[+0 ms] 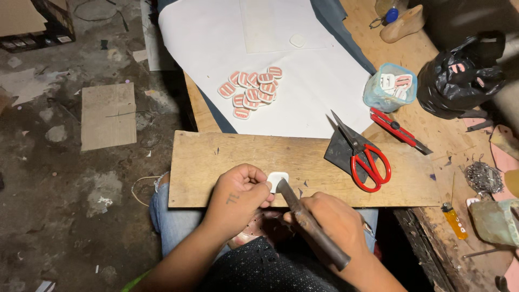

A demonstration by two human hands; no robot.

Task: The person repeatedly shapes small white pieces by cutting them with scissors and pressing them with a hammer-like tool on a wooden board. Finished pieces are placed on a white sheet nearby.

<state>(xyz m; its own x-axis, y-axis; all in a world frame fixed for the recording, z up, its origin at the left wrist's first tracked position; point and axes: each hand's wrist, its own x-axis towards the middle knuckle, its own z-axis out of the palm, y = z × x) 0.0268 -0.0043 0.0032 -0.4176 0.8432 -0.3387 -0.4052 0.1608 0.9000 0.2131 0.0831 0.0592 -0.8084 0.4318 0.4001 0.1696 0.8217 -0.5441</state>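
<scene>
My left hand [238, 197] pinches a small white rounded piece [278, 179] against the near edge of a wooden board [216, 162]. My right hand [330, 227] grips a dark metal tool [313, 224], and its tip rests on the white piece. A pile of several white and pink pieces [251, 91] lies on a white sheet [303, 70] beyond the board.
Red-handled scissors [365, 157] lie on a dark scrap on the board's right. A red utility knife [397, 130], a clear cup of pieces [390, 86], a black plastic bag [459, 81], a wooden shoe form [403, 24] and a yellow lighter [453, 219] sit on the bench.
</scene>
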